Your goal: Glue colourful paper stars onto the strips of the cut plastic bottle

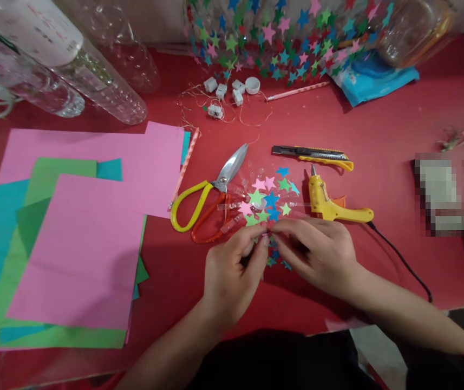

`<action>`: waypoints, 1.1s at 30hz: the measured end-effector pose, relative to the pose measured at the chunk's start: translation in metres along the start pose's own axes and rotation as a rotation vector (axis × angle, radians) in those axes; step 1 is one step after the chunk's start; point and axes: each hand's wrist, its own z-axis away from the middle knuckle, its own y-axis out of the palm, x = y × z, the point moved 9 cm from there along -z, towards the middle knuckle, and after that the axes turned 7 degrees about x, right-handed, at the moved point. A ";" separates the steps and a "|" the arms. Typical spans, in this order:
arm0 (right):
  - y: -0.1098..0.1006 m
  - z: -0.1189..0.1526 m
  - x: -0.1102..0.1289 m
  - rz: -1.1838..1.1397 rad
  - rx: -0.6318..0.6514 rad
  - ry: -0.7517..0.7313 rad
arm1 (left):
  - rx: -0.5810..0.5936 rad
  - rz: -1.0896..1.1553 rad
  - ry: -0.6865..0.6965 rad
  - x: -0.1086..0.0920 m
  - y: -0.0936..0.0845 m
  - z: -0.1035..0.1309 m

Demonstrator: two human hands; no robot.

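Observation:
My left hand (235,271) and my right hand (321,252) meet near the table's middle, fingertips pinched close together. What they pinch is too small to make out. Just beyond and partly under them lies a clear plastic piece with strips spreading outward, covered in paper stars (271,200) in pink, green and blue. Scissors (207,200) with one yellow and one red handle lie left of it, blades pointing away. On the right rests a yellow glue gun (325,200), its nozzle pointing away, with a yellow box cutter (313,155) beyond it.
Pink, green and blue paper sheets (81,249) cover the left side. Clear bottles (105,81) lie at the back left. Small white pieces with thin wires (221,91), pencils (299,91), a star-covered clear container (280,40) and a blue packet (373,84) sit at the back.

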 end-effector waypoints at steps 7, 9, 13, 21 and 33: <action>0.003 0.001 -0.002 -0.002 -0.007 0.034 | 0.036 0.104 -0.115 0.006 0.004 -0.002; 0.005 0.002 -0.002 0.009 -0.004 0.033 | 0.053 0.146 -0.146 0.007 0.006 -0.003; 0.003 0.001 0.000 0.037 -0.021 0.006 | 0.065 0.231 -0.180 0.010 0.008 -0.004; -0.017 0.001 0.007 0.085 -0.106 -0.037 | -0.017 0.272 -0.177 0.016 0.000 -0.010; -0.044 0.003 -0.003 0.157 -0.284 -0.020 | -0.043 0.363 -0.192 0.023 -0.007 -0.026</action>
